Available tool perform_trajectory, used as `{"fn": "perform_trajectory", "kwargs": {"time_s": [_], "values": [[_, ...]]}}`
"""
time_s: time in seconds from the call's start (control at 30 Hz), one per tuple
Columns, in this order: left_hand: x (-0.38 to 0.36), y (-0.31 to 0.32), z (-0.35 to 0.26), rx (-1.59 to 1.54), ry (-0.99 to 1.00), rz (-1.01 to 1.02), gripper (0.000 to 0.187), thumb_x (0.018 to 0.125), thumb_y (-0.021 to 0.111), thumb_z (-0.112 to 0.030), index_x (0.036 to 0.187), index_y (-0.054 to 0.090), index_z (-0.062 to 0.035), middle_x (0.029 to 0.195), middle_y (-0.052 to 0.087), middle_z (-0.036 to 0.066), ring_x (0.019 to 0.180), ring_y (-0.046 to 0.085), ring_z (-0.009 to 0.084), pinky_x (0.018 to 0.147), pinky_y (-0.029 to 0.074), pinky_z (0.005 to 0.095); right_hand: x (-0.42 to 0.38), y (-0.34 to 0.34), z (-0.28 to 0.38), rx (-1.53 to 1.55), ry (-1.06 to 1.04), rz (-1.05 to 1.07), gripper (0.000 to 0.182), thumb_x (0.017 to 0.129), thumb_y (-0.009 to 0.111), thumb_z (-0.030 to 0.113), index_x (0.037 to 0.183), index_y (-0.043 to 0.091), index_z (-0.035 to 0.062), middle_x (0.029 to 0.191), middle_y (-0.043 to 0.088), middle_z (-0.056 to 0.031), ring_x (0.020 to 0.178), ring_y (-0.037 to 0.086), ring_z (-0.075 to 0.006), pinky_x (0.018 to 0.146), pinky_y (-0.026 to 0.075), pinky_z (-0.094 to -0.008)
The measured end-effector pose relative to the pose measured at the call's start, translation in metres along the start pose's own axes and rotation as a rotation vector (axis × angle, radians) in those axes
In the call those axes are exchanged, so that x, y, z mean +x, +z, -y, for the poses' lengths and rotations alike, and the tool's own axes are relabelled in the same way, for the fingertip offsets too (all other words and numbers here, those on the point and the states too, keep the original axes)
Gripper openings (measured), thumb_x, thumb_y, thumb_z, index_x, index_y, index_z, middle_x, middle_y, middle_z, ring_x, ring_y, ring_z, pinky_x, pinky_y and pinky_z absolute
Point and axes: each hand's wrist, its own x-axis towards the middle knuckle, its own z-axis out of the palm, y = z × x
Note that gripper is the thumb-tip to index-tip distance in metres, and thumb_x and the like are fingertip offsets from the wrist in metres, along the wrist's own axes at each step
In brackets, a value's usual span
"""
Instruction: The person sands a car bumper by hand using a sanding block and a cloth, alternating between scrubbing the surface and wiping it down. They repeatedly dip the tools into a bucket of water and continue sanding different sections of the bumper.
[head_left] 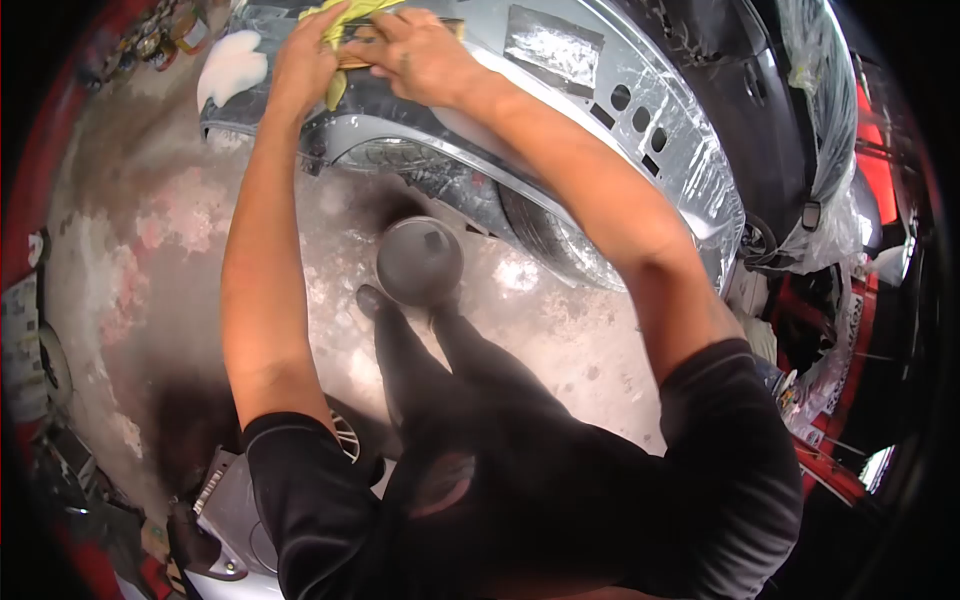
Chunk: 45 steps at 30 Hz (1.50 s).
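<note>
At the top of the view, both hands work close together over a grey car body panel (400, 118). My left hand (306, 58) is closed on a crumpled yellow cloth (337, 90), which shows above and below its fingers. Just right of it, my right hand (425, 55) has its fingers bent down over a tan, flat-edged piece (352, 52) beside the cloth. I cannot tell what that piece is, as the fingers cover most of it. A pale filler patch (232, 68) lies on the panel, left of my left hand.
A round grey bucket (384, 270) stands on the stained concrete floor (180, 230) by my feet. Past the panel's lower edge is a wheel (560, 235). Clear plastic film covers the car body at right, near a dark door (745, 85). Clutter lines both sides.
</note>
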Motion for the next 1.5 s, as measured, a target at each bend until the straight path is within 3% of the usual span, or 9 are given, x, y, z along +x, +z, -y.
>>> {"fn": "perform_trajectory", "kwargs": {"time_s": [0.3, 0.5, 0.73, 0.83, 0.87, 1.0, 1.3, 1.4, 1.5], "values": [[0.000, 0.003, 0.003, 0.038, 0.089, -0.031, 0.067, 0.086, 0.050, 0.006, 0.146, 0.066, -0.0159, 0.142, 0.065, 0.021, 0.132, 0.063, 0.0381, 0.114, 0.047, 0.0405, -0.198, -0.056, -0.022, -0.158, 0.122, 0.047, 0.066, 0.091, 0.077, 0.018, 0.154, 0.061, 0.0345, 0.165, 0.045, -0.0251, 0.143, 0.051, -0.0460, 0.122, 0.042, -0.0578], [0.005, 0.009, -0.002, 0.107, 0.239, -0.113, 0.061, 0.084, 0.052, 0.005, 0.140, 0.071, -0.0133, 0.126, 0.070, 0.020, 0.120, 0.065, 0.0406, 0.106, 0.051, 0.0447, -0.027, 0.002, -0.026, -0.155, 0.006, -0.173, 0.049, 0.096, 0.073, 0.025, 0.144, 0.068, 0.0225, 0.145, 0.059, -0.0201, 0.123, 0.059, -0.0387, 0.104, 0.049, -0.0500], [0.002, 0.011, 0.002, 0.173, 0.166, -0.109, 0.061, 0.083, 0.054, 0.006, 0.138, 0.072, -0.0126, 0.140, 0.066, 0.025, 0.132, 0.060, 0.0433, 0.115, 0.047, 0.0453, -0.279, -0.066, -0.013, -0.137, 0.298, -0.025, 0.054, 0.098, 0.067, 0.017, 0.151, 0.065, 0.0266, 0.158, 0.048, -0.0227, 0.141, 0.047, -0.0408, 0.125, 0.036, -0.0552], [0.001, 0.014, 0.004, 0.146, 0.179, -0.079, 0.064, 0.081, 0.054, 0.007, 0.139, 0.071, -0.0137, 0.142, 0.064, 0.028, 0.134, 0.059, 0.0453, 0.117, 0.045, 0.0474, -0.204, -0.061, 0.000, 0.320, 0.628, -0.007, 0.053, 0.099, 0.066, 0.019, 0.151, 0.065, 0.0294, 0.156, 0.052, -0.0183, 0.139, 0.048, -0.0382, 0.120, 0.039, -0.0549], [-0.001, 0.012, 0.003, 0.106, 0.200, -0.057, 0.067, 0.081, 0.053, 0.007, 0.141, 0.070, -0.0150, 0.140, 0.064, 0.030, 0.135, 0.058, 0.0470, 0.118, 0.044, 0.0481, -0.177, -0.043, -0.017, 0.013, 0.151, -0.122, 0.053, 0.096, 0.067, 0.017, 0.147, 0.068, 0.0314, 0.151, 0.058, -0.0115, 0.133, 0.052, -0.0351, 0.112, 0.042, -0.0504], [0.005, 0.006, 0.010, 0.107, 0.299, 0.090, 0.067, 0.083, 0.047, 0.006, 0.147, 0.064, -0.0068, 0.134, 0.065, 0.027, 0.128, 0.061, 0.0413, 0.115, 0.044, 0.0422, -0.084, 0.004, -0.010, -0.146, 0.164, -0.255, 0.053, 0.092, 0.069, 0.010, 0.141, 0.071, 0.0313, 0.148, 0.060, -0.0084, 0.126, 0.057, -0.0317, 0.111, 0.044, -0.0485], [0.006, 0.010, 0.005, 0.213, 0.124, 0.149, 0.067, 0.084, 0.046, 0.004, 0.148, 0.064, -0.0037, 0.137, 0.065, 0.027, 0.131, 0.061, 0.0391, 0.115, 0.043, 0.0410, -0.423, -0.104, 0.007, -0.145, 0.770, -0.065, 0.060, 0.100, 0.070, 0.007, 0.154, 0.060, 0.0291, 0.163, 0.042, -0.0247, 0.144, 0.049, -0.0443, 0.121, 0.046, -0.0568], [-0.005, 0.024, -0.012, 0.212, 0.162, 0.127, 0.066, 0.085, 0.048, 0.002, 0.149, 0.063, -0.0032, 0.140, 0.064, 0.029, 0.133, 0.060, 0.0410, 0.116, 0.043, 0.0428, -0.540, -0.086, 0.002, 0.594, 1.152, -0.573, 0.060, 0.106, 0.065, 0.026, 0.163, 0.047, 0.0198, 0.161, 0.044, -0.0170, 0.144, 0.049, -0.0392, 0.122, 0.046, -0.0460], [-0.035, 0.068, -0.063, 0.250, 0.349, 0.066, 0.064, 0.088, 0.052, -0.005, 0.151, 0.061, -0.0040, 0.142, 0.059, 0.035, 0.135, 0.056, 0.0497, 0.119, 0.040, 0.0489, -0.593, -0.107, 0.026, 0.028, 1.169, -0.349, 0.053, 0.106, 0.067, 0.026, 0.157, 0.056, 0.0151, 0.156, 0.050, -0.0206, 0.143, 0.050, -0.0389, 0.118, 0.045, -0.0467]]}}
